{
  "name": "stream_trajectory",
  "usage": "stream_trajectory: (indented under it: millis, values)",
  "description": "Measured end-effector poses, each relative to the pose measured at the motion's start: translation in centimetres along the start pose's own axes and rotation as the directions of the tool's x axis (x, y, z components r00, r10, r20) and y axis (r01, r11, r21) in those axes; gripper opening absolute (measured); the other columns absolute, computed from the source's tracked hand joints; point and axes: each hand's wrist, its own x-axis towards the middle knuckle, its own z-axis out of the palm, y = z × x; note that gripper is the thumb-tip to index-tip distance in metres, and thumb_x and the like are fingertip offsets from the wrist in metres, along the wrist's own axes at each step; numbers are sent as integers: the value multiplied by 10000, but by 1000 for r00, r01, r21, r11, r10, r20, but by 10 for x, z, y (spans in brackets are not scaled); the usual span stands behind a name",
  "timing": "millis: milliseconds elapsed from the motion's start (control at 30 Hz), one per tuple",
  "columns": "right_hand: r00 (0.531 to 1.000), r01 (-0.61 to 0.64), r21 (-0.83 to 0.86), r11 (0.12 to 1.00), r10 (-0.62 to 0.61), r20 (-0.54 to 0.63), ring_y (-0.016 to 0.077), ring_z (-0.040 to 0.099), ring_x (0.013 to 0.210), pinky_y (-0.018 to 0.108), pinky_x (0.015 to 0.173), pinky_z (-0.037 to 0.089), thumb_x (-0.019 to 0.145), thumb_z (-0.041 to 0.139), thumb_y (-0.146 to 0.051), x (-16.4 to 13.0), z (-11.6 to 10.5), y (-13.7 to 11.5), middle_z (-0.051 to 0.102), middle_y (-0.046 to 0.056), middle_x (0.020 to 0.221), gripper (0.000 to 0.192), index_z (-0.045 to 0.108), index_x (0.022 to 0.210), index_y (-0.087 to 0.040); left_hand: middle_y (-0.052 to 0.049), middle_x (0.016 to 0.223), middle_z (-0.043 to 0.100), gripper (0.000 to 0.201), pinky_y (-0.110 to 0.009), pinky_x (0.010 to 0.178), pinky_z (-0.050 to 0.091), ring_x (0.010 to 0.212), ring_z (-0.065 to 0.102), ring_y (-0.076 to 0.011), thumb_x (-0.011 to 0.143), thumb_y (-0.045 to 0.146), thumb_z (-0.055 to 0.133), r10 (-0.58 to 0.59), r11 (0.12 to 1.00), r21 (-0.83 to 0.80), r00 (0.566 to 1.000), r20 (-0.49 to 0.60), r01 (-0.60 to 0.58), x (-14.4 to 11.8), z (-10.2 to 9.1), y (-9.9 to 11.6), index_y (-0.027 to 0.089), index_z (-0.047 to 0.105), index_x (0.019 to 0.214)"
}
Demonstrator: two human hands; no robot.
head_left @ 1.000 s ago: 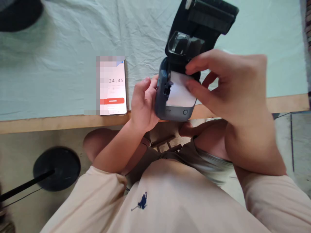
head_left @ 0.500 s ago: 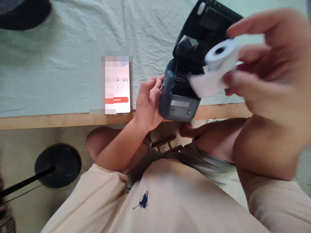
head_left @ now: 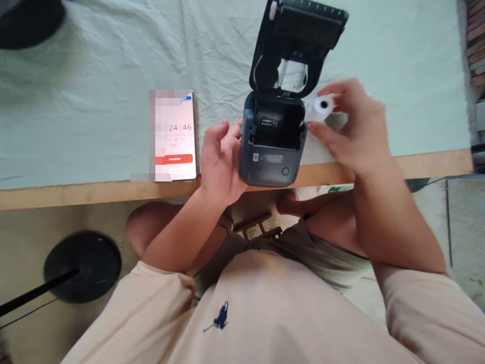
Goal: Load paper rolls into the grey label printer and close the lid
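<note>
A small dark grey printer stands at the table's front edge with its lid swung up and its paper bay empty. My left hand grips the printer's left side. My right hand holds a white paper roll just to the right of the printer, low over the cloth.
A phone with a lit timer screen lies flat to the left of the printer on the pale green cloth. A dark object sits at the far left corner. A black round stand base is on the floor, left of my knees.
My right hand lifted the paper roll out of the printer's bay, raised it toward the camera, then lowered it to the right of the printer. The bay is now empty.
</note>
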Motion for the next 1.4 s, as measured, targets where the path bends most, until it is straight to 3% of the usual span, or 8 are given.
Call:
stream_trajectory:
  millis: [100, 233, 300, 467, 833, 1000, 1133, 1400]
  values:
    - [999, 52, -69, 996, -53, -4, 240, 679, 1105, 456, 1013, 537, 838, 677, -345, -2, -4, 1, 713, 34, 1227, 362, 605, 1191, -314, -78, 1008, 745, 504, -425, 1061, 553, 1319, 640, -323, 997, 603, 384, 1, 1000, 26, 1000, -10, -1, 0, 1, 0, 237, 636, 1233]
    - [960, 91, -238, 967, -149, -237, 225, 667, 1128, 381, 888, 545, 781, 638, -237, -2, -29, 11, 676, 69, 1291, 459, 604, 1238, -282, -88, 976, 740, 518, -430, 1059, 554, 1290, 654, -311, 1015, 567, 297, 10, 999, 51, 998, 56, -13, 1, 1, 0, 212, 648, 1156]
    - [954, 64, -331, 941, -155, -256, 240, 636, 1162, 386, 910, 534, 712, 629, -171, 0, -37, 20, 660, 89, 1249, 461, 620, 1162, -270, -87, 963, 738, 515, -440, 1052, 559, 1264, 669, -304, 1022, 538, 268, 18, 998, 58, 995, 94, -23, 1, 1, 0, 208, 649, 1125]
    - [996, -72, -376, 924, 47, -74, 217, 596, 1137, 392, 1063, 489, 788, 632, -203, 9, -29, 41, 593, 114, 1233, 285, 626, 1063, -278, -83, 971, 751, 450, -467, 1031, 568, 1230, 679, -305, 1014, 501, 293, 27, 998, 60, 994, 104, -33, 2, 2, 0, 245, 636, 1153]
    - [927, -369, -517, 772, 343, -149, 319, 636, 1152, 491, 1013, 486, 826, 639, -205, 44, -25, 32, 696, 142, 1224, 391, 646, 1217, -206, -72, 1000, 759, 491, -425, 1080, 542, 1294, 650, -302, 1008, 564, 338, 46, 996, 68, 996, 81, -52, 2, 1, -1, 222, 650, 1170]
    - [923, -381, -555, 740, 339, -183, 339, 552, 1358, 459, 1118, 452, 858, 631, -224, 48, -25, 23, 580, 163, 1446, 457, 665, 1313, -182, -80, 1045, 769, 486, -459, 1079, 542, 1317, 620, -336, 975, 597, 399, 31, 995, 92, 999, 44, -35, 0, 2, -2, 258, 636, 1229]
    - [891, -450, -579, 680, 378, -250, 351, 613, 1303, 549, 1086, 472, 880, 605, -201, 49, -23, 18, 676, 152, 1351, 581, 534, 1457, -204, -74, 1008, 748, 559, -447, 1074, 551, 1324, 642, -309, 1032, 543, 232, 18, 996, 83, 999, 41, -21, 0, 1, -1, 213, 640, 1226]
    - [876, -472, -624, 623, 410, -253, 381, 639, 1276, 543, 1054, 491, 855, 651, -255, 53, -18, 29, 701, 207, 1291, 524, 623, 1372, -173, -66, 1085, 748, 507, -448, 1045, 579, 1340, 639, -328, 1046, 542, 285, -18, 1000, -21, 1000, -7, 18, 1, 1, 0, 209, 633, 1206]
